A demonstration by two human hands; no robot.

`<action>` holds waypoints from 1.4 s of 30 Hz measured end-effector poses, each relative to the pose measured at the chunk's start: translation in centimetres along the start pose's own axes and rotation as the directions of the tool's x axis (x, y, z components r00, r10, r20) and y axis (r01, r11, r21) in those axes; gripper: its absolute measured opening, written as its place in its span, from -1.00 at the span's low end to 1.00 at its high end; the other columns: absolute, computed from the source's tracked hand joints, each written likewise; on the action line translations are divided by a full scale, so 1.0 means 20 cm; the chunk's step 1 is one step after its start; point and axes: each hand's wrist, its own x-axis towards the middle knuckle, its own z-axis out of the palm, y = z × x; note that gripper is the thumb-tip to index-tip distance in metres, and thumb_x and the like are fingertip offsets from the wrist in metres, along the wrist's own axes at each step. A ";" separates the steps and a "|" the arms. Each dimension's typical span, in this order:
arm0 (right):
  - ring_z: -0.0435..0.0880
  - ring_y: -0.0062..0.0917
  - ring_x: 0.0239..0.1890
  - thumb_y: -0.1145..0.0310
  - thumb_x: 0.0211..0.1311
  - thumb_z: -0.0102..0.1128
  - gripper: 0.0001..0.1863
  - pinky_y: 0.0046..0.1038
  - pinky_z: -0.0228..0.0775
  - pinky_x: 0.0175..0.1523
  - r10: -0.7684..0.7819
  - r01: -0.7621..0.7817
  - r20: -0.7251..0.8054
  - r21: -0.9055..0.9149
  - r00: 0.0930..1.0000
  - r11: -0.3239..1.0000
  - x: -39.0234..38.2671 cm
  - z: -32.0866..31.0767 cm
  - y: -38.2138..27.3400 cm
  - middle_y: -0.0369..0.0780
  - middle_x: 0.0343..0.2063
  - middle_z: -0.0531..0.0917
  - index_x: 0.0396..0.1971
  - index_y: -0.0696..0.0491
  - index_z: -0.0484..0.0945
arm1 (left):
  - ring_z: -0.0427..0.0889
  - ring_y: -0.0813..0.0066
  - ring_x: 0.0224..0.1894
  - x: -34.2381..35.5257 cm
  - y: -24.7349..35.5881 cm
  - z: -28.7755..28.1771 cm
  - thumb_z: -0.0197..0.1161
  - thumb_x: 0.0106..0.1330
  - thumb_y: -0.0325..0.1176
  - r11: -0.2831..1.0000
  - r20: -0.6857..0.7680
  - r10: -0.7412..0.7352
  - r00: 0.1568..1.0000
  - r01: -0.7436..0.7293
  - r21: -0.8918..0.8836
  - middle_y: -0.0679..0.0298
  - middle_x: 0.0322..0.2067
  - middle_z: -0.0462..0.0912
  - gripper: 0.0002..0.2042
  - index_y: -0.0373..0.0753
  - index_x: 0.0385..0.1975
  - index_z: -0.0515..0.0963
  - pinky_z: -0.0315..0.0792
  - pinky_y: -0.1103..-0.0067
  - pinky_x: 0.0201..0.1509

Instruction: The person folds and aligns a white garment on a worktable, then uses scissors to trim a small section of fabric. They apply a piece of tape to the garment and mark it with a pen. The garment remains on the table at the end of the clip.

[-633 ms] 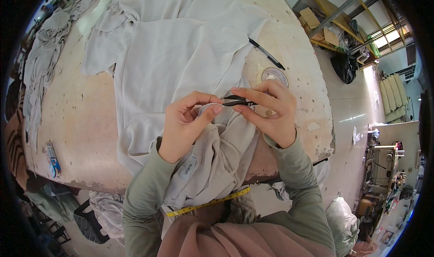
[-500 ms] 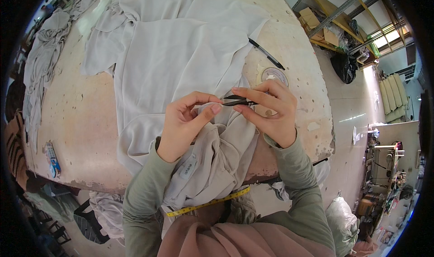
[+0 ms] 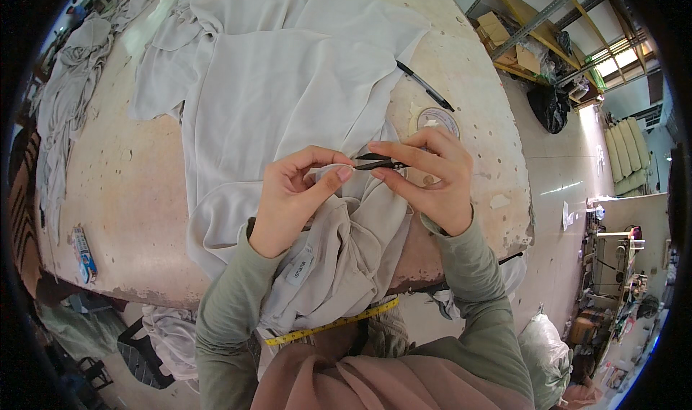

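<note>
A light grey garment (image 3: 267,86) lies spread over the table, and its near part bunches up below my hands, with a white label (image 3: 300,266) showing. My left hand (image 3: 295,194) pinches an edge of this cloth between thumb and fingers. Small black thread snips (image 3: 382,163) are in my right hand (image 3: 432,172), held between the thumb and fingers. Their blades point left and meet the cloth right at my left fingertips. Whether the blades touch a thread there is too small to tell.
Right of the garment lie a black pen (image 3: 425,86) and a round tape roll (image 3: 438,120). A small blue-and-white box (image 3: 83,255) rests near the table's left edge. More grey cloth (image 3: 72,100) hangs along the far left. A yellow tape measure (image 3: 331,322) crosses my lap.
Both hands stay in nearly the same place at the cloth edge. The snips' blades look slightly closer together.
</note>
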 end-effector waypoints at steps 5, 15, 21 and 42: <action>0.43 -0.58 -0.50 0.45 -0.35 0.50 -0.55 -0.52 0.25 -0.39 -0.025 0.025 -0.002 -0.044 1.000 0.999 0.00 0.00 -0.01 -0.38 -0.54 0.55 -0.26 -0.08 0.74 | 0.26 0.91 -0.58 -0.01 0.01 -0.01 0.29 0.25 -0.45 0.998 -0.021 -0.048 0.999 0.048 0.034 0.49 -0.50 0.54 -0.87 -0.37 -0.28 0.60 0.07 0.81 -0.58; 0.43 -0.58 -0.57 0.34 -0.23 0.43 -0.54 -0.51 0.21 -0.45 -0.235 0.215 -0.056 -0.243 0.970 0.946 -0.03 0.05 0.00 -0.45 -0.56 0.47 -0.16 -0.26 0.68 | 0.21 0.92 -0.66 0.00 -0.01 -0.02 0.29 0.22 -0.45 0.991 -0.084 -0.066 0.994 0.075 0.109 0.55 -0.61 0.48 -0.88 -0.37 -0.34 0.61 0.02 0.80 -0.64; 0.47 -0.55 -0.56 0.38 -0.20 0.42 -0.58 -0.51 0.26 -0.46 -0.116 0.114 -0.005 -0.144 0.993 0.983 -0.04 0.09 0.01 -0.41 -0.57 0.49 -0.19 -0.20 0.69 | 0.34 0.87 -0.54 0.00 -0.03 -0.03 0.30 0.21 -0.45 0.978 -0.081 -0.047 0.996 0.063 0.197 0.46 -0.52 0.57 -0.87 -0.39 -0.34 0.63 0.18 0.80 -0.51; 0.51 -0.56 -0.53 0.42 -0.13 0.46 -0.61 -0.55 0.33 -0.41 0.182 -0.166 -0.062 0.206 0.981 0.964 -0.03 0.13 -0.01 -0.29 -0.59 0.51 -0.18 -0.06 0.70 | 0.51 0.73 -0.31 0.02 0.04 -0.05 0.29 0.22 -0.51 0.997 -0.075 -0.011 0.997 0.017 0.077 0.29 -0.33 0.67 -0.84 -0.40 -0.24 0.63 0.37 0.77 -0.23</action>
